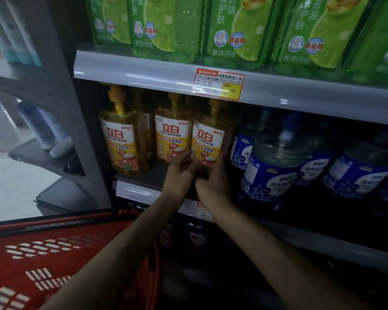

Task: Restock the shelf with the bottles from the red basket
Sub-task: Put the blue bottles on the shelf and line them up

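Observation:
A yellow pump bottle [207, 139] with a white and red label stands at the front of the middle shelf [141, 176]. Both hands hold its lower part: my left hand [179, 171] wraps its left side, my right hand [214, 182] cups its right side and base. Two more yellow bottles [121, 142] [171, 135] stand to its left on the same shelf, with others dim behind them. The red basket [61, 256] sits at the lower left below my forearms; its inside shows only mesh.
Blue-labelled clear bottles [275, 166] crowd the shelf right of the yellow ones. Green refill packs [237, 30] fill the shelf above, with a red price tag [219, 83] on its rail. A grey upright [61, 90] bounds the bay on the left.

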Tool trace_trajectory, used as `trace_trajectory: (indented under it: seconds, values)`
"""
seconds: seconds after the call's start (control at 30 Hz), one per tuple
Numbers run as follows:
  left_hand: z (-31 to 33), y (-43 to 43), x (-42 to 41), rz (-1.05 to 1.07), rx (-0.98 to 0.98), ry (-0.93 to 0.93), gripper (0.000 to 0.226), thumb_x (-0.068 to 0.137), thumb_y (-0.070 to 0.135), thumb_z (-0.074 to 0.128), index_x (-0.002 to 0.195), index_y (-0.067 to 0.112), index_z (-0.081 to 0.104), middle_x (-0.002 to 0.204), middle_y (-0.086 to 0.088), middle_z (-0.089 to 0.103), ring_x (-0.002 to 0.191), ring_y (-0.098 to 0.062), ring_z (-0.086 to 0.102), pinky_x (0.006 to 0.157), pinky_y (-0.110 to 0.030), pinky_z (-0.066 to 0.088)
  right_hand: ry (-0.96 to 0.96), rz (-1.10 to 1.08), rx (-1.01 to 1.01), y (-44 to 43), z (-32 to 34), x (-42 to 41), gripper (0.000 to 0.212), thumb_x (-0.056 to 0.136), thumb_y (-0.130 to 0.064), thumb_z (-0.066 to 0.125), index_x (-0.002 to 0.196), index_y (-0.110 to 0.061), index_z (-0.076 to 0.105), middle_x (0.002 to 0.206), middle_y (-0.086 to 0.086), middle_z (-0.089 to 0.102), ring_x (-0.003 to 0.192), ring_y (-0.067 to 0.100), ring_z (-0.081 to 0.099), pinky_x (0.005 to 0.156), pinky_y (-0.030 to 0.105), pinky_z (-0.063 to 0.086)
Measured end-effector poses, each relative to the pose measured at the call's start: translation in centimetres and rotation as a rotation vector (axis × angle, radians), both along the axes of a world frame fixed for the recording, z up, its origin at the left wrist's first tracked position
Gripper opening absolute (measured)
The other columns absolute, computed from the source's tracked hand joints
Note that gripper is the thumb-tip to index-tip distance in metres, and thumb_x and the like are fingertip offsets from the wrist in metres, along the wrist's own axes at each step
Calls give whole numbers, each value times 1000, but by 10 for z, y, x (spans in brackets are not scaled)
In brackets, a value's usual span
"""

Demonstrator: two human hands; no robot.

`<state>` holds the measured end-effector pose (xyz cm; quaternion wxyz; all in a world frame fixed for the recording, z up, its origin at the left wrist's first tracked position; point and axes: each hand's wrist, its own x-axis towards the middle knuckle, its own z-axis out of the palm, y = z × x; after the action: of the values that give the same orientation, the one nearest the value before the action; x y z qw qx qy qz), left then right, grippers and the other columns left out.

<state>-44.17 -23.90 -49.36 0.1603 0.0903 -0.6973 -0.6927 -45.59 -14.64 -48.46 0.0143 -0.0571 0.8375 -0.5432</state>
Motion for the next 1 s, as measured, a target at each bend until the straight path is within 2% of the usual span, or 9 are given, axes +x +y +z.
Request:
trace_trajectory:
  seconds: [0.1,0.4,0.53,0.63,0.73,0.8,0.87,0.93,1.0]
  values:
    - [2,4,-1,6,10,18,33,101,6,56,130,21,65,120,4,72,112,-7,67,88,-21,53,-18,10,-7,3,1,-2,101,87,-12,63,157,-47,0,162,-2,34,145,28,40,114,54,41]
    - [2,8,-4,3,12,56,33,101,10,59,124,32,65,121,13,69,117,-5,63,100,-30,50,-55,38,-125,10,3,-9,103,84,-12,62,158,-48,0,159,-5,38,144,23,40,117,52,38]
    - [2,8,-5,33,55,56,30,103,10,55,110,37,65,110,17,68,106,2,63,89,-22,50,-78,58,-181,12,1,-16,99,84,-17,62,157,-48,2,157,-7,41,143,21,42,117,54,36]
    - [1,6,-6,51,51,55,27,103,9,56,118,29,66,109,15,70,104,2,65,87,-19,51,-54,56,-195,12,-1,-21,94,88,-23,65,157,-49,7,154,-8,46,140,20,46,115,54,38]
    - [-2,3,-8,76,83,27,30,103,10,57,126,26,63,113,11,69,109,-5,65,90,-25,53,-18,25,-154,15,-2,-21,80,96,-17,60,157,-45,17,152,-9,49,138,18,47,114,50,41]
    - [-7,-1,-12,111,54,17,31,102,12,60,130,26,62,117,8,69,113,-9,64,95,-31,53,15,-74,-99,20,0,-22,59,102,-17,54,153,-38,33,146,-6,55,134,19,51,111,47,45]
    - [-11,-5,-16,136,-21,25,33,100,14,64,132,24,62,116,10,68,110,-2,64,94,-28,53,42,-166,-32,22,-2,-24,43,104,-24,53,146,-29,46,137,0,62,127,24,58,105,48,50]
    - [-15,-8,-19,164,-153,30,35,97,16,70,131,22,64,112,11,70,103,6,63,87,-19,52,77,-179,9,21,-7,-21,40,103,-26,55,143,-26,49,134,2,64,124,25,61,103,47,51]
    - [-18,-8,-22,200,-243,25,37,94,18,74,130,21,65,111,13,71,103,8,62,85,-16,51,88,-198,25,16,-11,-19,45,102,-23,56,146,-25,46,137,2,63,127,24,59,104,44,49]
